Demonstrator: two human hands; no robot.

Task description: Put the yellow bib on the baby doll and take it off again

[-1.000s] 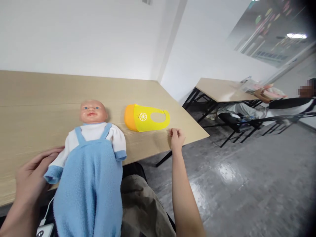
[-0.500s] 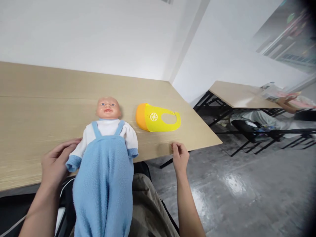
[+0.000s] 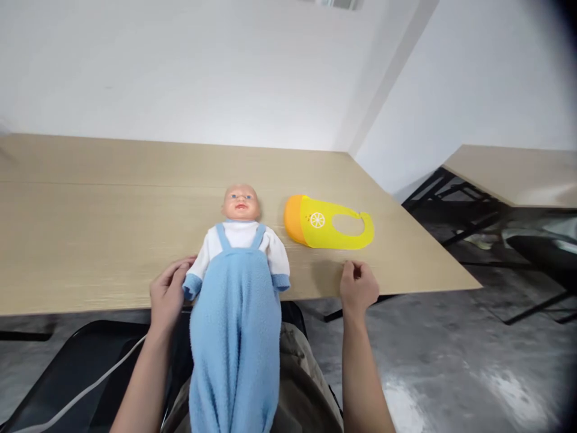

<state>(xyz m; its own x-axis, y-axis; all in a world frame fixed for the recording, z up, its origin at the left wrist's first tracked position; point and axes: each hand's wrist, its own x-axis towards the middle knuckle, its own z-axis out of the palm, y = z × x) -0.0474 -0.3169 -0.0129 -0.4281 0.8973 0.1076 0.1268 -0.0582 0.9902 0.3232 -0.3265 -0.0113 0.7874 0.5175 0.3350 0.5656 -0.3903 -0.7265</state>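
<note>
A baby doll (image 3: 237, 288) in a white top and blue fleece dungarees lies face up, its head and upper body on the table and its legs toward my lap. Beside the doll's blue-cuffed sleeve is my left hand (image 3: 167, 294), resting at the table edge with its fingers stretched out and their tips partly hidden behind the sleeve. My right hand (image 3: 359, 285) is curled into a loose fist over the table's front edge, with nothing visible in it. Between that hand and the doll's head, a yellow bib (image 3: 327, 222) with an orange pocket and a white citrus print lies flat.
The wooden table (image 3: 112, 240) meets a white wall (image 3: 180, 72) at the back. A black chair (image 3: 85, 361) stands at the lower left, crossed by a white cable (image 3: 101, 379). Another table (image 3: 518, 174) and a dark chair (image 3: 545, 258) are at the right.
The view has turned left, so the doll, the bib and both hands appear farther right. The co-worker at the far table has left the view. Both hands keep nearly the same places.
</note>
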